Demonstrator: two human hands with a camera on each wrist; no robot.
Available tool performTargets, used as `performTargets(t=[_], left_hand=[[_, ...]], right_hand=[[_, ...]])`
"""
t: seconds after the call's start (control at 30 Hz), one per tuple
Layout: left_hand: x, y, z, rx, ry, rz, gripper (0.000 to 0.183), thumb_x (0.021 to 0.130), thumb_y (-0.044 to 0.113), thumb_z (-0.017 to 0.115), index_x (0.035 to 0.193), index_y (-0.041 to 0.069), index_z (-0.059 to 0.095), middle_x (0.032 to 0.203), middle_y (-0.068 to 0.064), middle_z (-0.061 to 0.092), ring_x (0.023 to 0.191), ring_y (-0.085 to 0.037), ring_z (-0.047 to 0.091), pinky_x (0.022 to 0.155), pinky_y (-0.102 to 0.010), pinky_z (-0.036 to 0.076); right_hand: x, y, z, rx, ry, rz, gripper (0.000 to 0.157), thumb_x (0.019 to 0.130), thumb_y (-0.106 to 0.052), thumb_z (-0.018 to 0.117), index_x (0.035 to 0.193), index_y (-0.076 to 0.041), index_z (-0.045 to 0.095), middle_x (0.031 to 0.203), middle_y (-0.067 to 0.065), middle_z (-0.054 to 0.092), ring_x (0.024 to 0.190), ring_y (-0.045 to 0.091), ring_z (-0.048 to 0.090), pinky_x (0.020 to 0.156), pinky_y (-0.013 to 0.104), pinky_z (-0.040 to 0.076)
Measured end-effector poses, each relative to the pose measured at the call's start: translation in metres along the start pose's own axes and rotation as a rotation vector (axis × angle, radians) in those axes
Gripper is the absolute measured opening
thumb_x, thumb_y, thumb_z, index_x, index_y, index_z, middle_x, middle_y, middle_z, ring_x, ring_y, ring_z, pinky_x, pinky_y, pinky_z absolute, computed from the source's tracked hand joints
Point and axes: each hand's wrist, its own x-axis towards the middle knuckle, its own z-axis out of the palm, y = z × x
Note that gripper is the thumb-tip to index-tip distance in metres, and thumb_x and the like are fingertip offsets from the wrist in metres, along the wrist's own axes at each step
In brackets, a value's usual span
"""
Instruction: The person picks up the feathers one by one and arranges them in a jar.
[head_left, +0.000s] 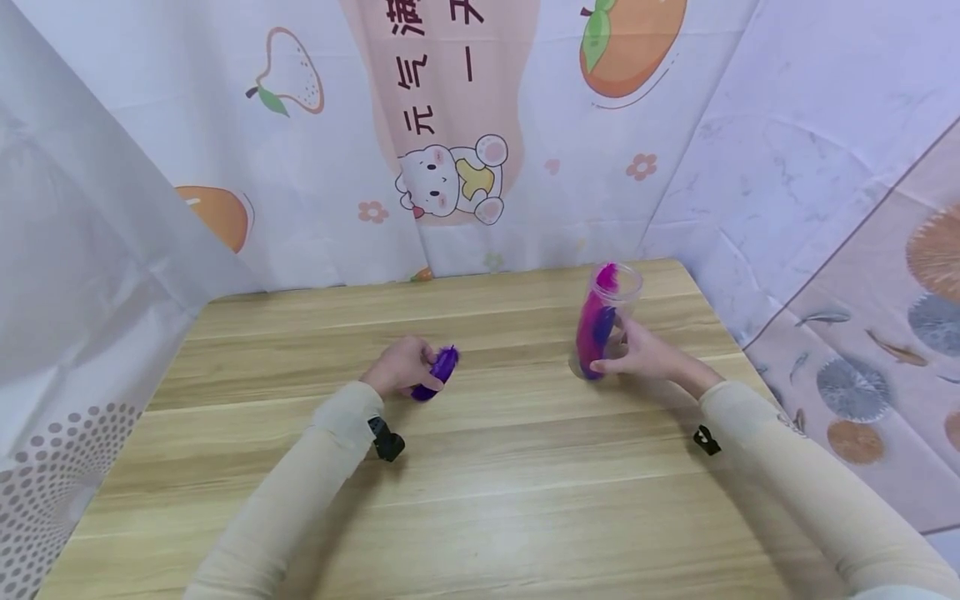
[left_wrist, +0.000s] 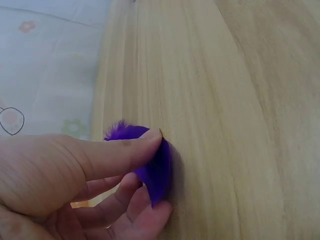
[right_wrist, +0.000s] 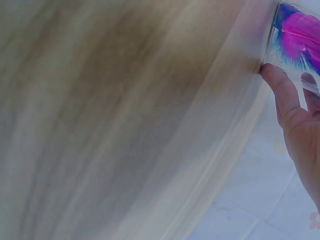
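Note:
My left hand (head_left: 401, 367) pinches a purple feather (head_left: 444, 365) just above the wooden table, left of the middle. In the left wrist view the thumb presses on the curved feather (left_wrist: 156, 175) from above, with the other fingers beneath it. Toward the back right, my right hand (head_left: 647, 354) grips a tall clear container (head_left: 630, 287) around its side. Inside it stand a pink feather (head_left: 592, 321) and a blue one (head_left: 603, 327). Only part of the container shows in the right wrist view, with pink feather (right_wrist: 300, 32) and blue fringe (right_wrist: 291, 56) visible through its wall.
The wood-grain table (head_left: 480, 500) spreads under both arms. A printed curtain (head_left: 337, 167) hangs along its back edge, and more cloth (head_left: 847, 208) hangs at the right. Black wrist mounts (head_left: 386, 440) sit by the sleeves.

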Motion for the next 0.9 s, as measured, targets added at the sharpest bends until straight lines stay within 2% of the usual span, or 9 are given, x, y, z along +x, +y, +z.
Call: performTargets(t=[0.07, 0.33, 0.67, 0.9], left_hand=[[0.0007, 0.0013, 0.0015, -0.007, 0.004, -0.012, 0.042, 0.078, 0.011, 0.089, 0.110, -0.001, 0.065, 0.113, -0.019, 0.065, 0.089, -0.029, 0.067, 0.056, -0.030, 0.059], [-0.0011, -0.0002, 0.0059, -0.176, -0.001, -0.050, 0.035, 0.080, 0.002, 0.085, 0.107, -0.004, 0.064, 0.113, -0.022, 0.066, 0.089, -0.034, 0.071, 0.059, -0.034, 0.061], [-0.0043, -0.0009, 0.0069, -0.204, -0.021, -0.061, 0.037, 0.081, 0.002, 0.083, 0.111, -0.005, 0.064, 0.110, -0.023, 0.066, 0.087, -0.033, 0.072, 0.060, -0.035, 0.062], [-0.0047, -0.0018, 0.0072, -0.220, -0.026, -0.042, 0.032, 0.083, 0.001, 0.082, 0.109, -0.005, 0.065, 0.108, -0.021, 0.068, 0.087, -0.032, 0.072, 0.062, -0.036, 0.062]], right_hand=[[-0.0005, 0.0004, -0.0009, 0.009, 0.000, 0.002, 0.110, 0.081, -0.015, 0.087, 0.159, -0.002, 0.010, 0.153, 0.029, 0.036, 0.134, 0.046, 0.043, 0.106, 0.065, 0.039], [-0.0036, -0.0020, -0.0021, 0.005, 0.006, 0.014, 0.108, 0.081, -0.016, 0.087, 0.158, -0.002, 0.012, 0.152, 0.029, 0.038, 0.131, 0.045, 0.047, 0.105, 0.063, 0.041], [-0.0021, 0.0003, 0.0001, -0.008, 0.003, -0.009, 0.106, 0.081, -0.018, 0.087, 0.157, 0.000, 0.015, 0.148, 0.027, 0.043, 0.123, 0.043, 0.053, 0.103, 0.061, 0.043], [0.0006, 0.0022, -0.0003, -0.009, 0.002, -0.018, 0.108, 0.081, -0.016, 0.087, 0.158, -0.001, 0.012, 0.152, 0.028, 0.038, 0.132, 0.045, 0.045, 0.105, 0.064, 0.040]])
